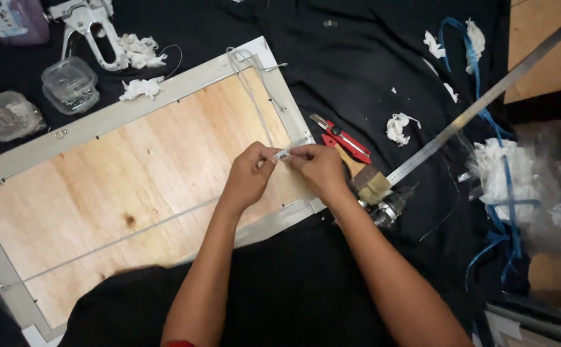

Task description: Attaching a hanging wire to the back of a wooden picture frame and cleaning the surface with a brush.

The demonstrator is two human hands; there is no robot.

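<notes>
A picture frame lies face down on black cloth, its plywood backing [132, 186] edged by a pale grey frame border [100, 119]. A thin pale cord [254, 106] runs from the frame's top corner down to my hands. My left hand [249, 173] and my right hand [319, 168] meet over the frame's right edge. Both pinch a small pale piece [285, 153] at the cord's end between their fingertips. A second thin line crosses the plywood lower left.
Beside my right hand lie a red utility knife [344, 140], a paintbrush [367, 180] and a long steel ruler [486, 99]. A staple gun [90, 29], two clear plastic tubs [69, 83], white scraps, and crumpled plastic with blue strap [524, 186] lie around.
</notes>
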